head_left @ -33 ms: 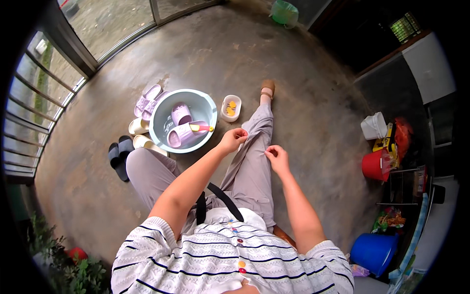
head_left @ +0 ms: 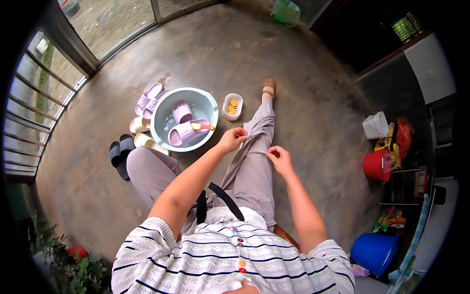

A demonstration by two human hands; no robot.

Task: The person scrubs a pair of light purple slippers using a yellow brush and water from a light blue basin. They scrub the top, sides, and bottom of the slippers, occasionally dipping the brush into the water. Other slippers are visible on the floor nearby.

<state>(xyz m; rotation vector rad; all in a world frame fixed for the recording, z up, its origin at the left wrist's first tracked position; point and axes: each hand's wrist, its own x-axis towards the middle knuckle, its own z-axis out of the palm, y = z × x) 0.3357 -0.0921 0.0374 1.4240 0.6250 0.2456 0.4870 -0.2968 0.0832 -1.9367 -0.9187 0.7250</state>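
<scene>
My left hand (head_left: 232, 140) hovers at the left side of my outstretched trouser leg (head_left: 255, 142), thumb and fingers closed in a pinch. Whatever is between them is too small to make out. On the leg's other side, my right hand (head_left: 281, 160) has its fingers curled in toward the thumb, close to the cloth; its contents are hidden too. Ahead of my left hand stands a pale blue basin (head_left: 213, 110) with some water. It holds a lilac slipper (head_left: 182, 112) and a second lilac slipper (head_left: 181, 134), on which lies a yellow-and-pink-handled brush (head_left: 202, 126).
A small white dish (head_left: 232, 107) with yellow pieces stands right of the basin. Lilac sandals (head_left: 149, 100), cream shoes (head_left: 140, 125) and dark slippers (head_left: 120, 154) lie left of it. A red bucket (head_left: 376, 166) and a blue bucket (head_left: 374, 252) stand at the right, a green bin (head_left: 285, 12) far off.
</scene>
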